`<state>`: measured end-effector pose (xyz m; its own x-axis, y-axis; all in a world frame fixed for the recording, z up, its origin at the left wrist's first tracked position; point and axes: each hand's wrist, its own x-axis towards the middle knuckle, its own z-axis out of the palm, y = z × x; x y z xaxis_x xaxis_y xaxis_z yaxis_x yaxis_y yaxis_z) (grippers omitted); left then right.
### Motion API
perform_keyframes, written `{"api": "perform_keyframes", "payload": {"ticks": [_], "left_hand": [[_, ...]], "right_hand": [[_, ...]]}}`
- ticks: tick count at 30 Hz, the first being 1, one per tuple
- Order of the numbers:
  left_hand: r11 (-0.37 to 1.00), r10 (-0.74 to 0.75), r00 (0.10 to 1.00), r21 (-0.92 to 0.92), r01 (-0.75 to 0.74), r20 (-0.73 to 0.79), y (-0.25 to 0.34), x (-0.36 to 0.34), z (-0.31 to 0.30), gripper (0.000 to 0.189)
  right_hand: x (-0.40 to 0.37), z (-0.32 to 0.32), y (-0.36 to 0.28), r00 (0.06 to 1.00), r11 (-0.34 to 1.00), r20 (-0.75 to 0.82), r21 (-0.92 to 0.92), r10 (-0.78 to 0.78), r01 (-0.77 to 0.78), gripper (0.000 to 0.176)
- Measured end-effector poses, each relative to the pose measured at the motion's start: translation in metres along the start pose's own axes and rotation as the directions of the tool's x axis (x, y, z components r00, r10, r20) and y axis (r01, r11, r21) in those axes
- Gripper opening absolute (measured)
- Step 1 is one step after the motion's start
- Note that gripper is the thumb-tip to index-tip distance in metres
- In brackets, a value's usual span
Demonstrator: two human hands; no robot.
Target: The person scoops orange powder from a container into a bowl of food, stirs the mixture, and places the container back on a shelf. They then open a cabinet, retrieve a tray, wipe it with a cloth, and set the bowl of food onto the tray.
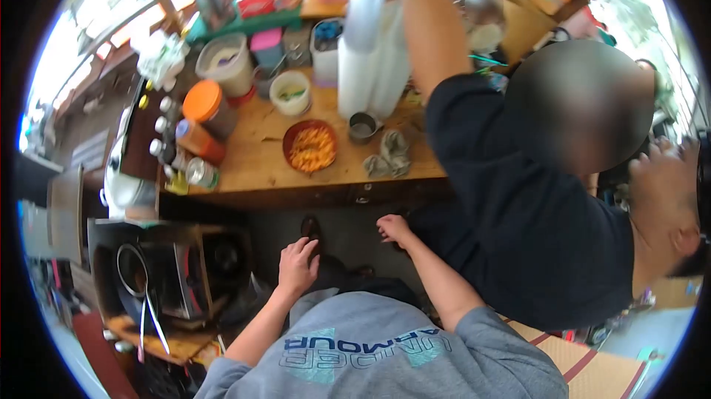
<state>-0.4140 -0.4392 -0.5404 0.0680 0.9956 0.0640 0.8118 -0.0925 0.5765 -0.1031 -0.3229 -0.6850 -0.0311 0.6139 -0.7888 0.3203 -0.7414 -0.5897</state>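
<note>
My left hand [299,266] hangs in front of my body, below the table edge, with its fingers stretched and slightly apart and nothing in it. To its right, my right hand [393,229] is also below the edge, fingers loosely bent and apart, with no object visible in it. Neither hand touches anything. Beyond them on the wooden table [252,166] sits a red bowl [287,143] of chopped orange food. A metal cup [363,127] and a crumpled grey cloth [395,150] lie to the right of the bowl.
Close on my right, a person in a dark shirt [511,206] reaches an arm [429,21] over the table. A white tub [290,93], an orange-lidded jar [204,103] and several bottles stand on the left. A dark cabinet with a strainer [133,269] is at lower left.
</note>
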Motion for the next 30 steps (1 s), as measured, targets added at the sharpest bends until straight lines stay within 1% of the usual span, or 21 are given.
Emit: {"api": "perform_keyframes", "payload": {"ticks": [2,5,6,7,8,9,10,12,13,14,16,17,18,19,20,22,24,26,27,29,30], "left_hand": [[1.0,-0.008,0.998,0.011,0.007,0.063,-0.006,-0.013,0.006,0.04],[1.0,-0.003,0.992,0.02,0.001,0.128,-0.025,-0.017,0.013,0.038],[0.999,0.011,0.994,0.049,-0.016,0.105,-0.032,-0.006,0.013,0.037],[0.996,0.028,0.996,0.078,-0.035,0.08,-0.041,0.009,0.015,0.036],[0.997,0.026,0.998,0.069,-0.03,0.064,-0.054,0.025,0.02,0.034],[0.995,0.05,0.999,0.087,-0.051,0.007,-0.07,0.041,0.027,0.033],[0.992,0.073,0.996,0.106,-0.068,-0.049,-0.084,0.056,0.034,0.032],[0.986,0.116,0.985,0.132,-0.1,-0.125,-0.111,0.084,0.048,0.03],[0.975,0.192,0.953,0.153,-0.16,-0.232,-0.116,0.099,0.052,0.025],[0.973,0.2,0.952,0.158,-0.166,-0.233,-0.124,0.107,0.058,0.025],[0.937,0.343,0.862,0.198,-0.287,-0.374,-0.14,0.121,0.073,0.023],[0.92,0.391,0.825,0.2,-0.337,-0.408,-0.144,0.125,0.08,0.025],[0.916,0.4,0.818,0.201,-0.346,-0.413,-0.149,0.126,0.088,0.025],[0.881,0.473,0.79,0.198,-0.43,-0.39,-0.154,0.126,0.096,0.027],[0.836,0.547,0.752,0.193,-0.513,-0.369,-0.159,0.127,0.106,0.03],[0.801,0.594,0.71,0.194,-0.566,-0.378,-0.166,0.127,0.131,0.029],[0.754,0.652,0.663,0.223,-0.618,-0.368,-0.173,0.129,0.152,0.03],[0.722,0.681,0.625,0.206,-0.661,-0.38,-0.184,0.137,0.175,0.031],[0.718,0.683,0.623,0.193,-0.669,-0.382,-0.185,0.141,0.184,0.031],[0.708,0.692,0.621,0.18,-0.683,-0.368,-0.192,0.151,0.209,0.032],[0.691,0.705,0.605,0.166,-0.704,-0.37,-0.195,0.155,0.218,0.032]], "right_hand": [[0.025,0.0,0.02,0.994,0.99,-0.003,-0.081,0.113,-0.113,0.027],[0.048,0.006,0.035,0.989,0.963,-0.044,-0.225,0.14,-0.147,0.038],[0.048,0.008,0.029,0.987,0.957,-0.054,-0.242,0.153,-0.162,0.042],[0.074,0.011,0.05,0.985,0.957,-0.052,-0.234,0.164,-0.172,0.042],[0.104,0.017,0.069,0.991,0.955,-0.068,-0.267,0.113,-0.127,0.05],[0.132,0.025,0.087,0.995,0.951,-0.082,-0.3,0.059,-0.081,0.058],[0.143,0.032,0.088,0.995,0.952,-0.081,-0.295,0.065,-0.086,0.058],[0.171,0.045,0.087,0.996,0.936,-0.042,-0.343,0.075,-0.085,0.072],[0.199,0.051,0.101,1.0,0.919,-0.028,-0.393,0.006,-0.016,0.082],[0.223,0.06,0.118,1.0,0.922,-0.028,-0.387,0.0,-0.011,0.082],[0.261,0.074,0.135,0.989,0.854,-0.131,-0.52,-0.073,-0.006,0.085],[0.278,0.082,0.142,0.987,0.856,-0.137,-0.517,-0.083,0.0,0.085],[0.292,0.089,0.151,0.978,0.895,-0.19,-0.446,-0.085,-0.009,0.078],[0.303,0.096,0.157,0.966,0.929,-0.245,-0.37,-0.083,-0.014,0.072],[0.313,0.1,0.161,0.962,0.932,-0.258,-0.363,-0.093,-0.007,0.072],[0.317,0.106,0.174,0.937,0.92,-0.291,-0.385,-0.194,0.071,0.07],[0.316,0.109,0.208,0.857,0.886,-0.33,-0.38,-0.397,0.264,0.061],[0.297,0.103,0.238,0.842,0.876,-0.291,-0.319,-0.455,0.363,0.056],[0.286,0.104,0.245,0.833,0.879,-0.319,-0.319,-0.452,0.355,0.056],[0.267,0.108,0.255,0.757,0.84,-0.399,-0.067,-0.517,0.538,0.042],[0.259,0.106,0.246,0.746,0.841,-0.427,-0.067,-0.51,0.537,0.042]]}}
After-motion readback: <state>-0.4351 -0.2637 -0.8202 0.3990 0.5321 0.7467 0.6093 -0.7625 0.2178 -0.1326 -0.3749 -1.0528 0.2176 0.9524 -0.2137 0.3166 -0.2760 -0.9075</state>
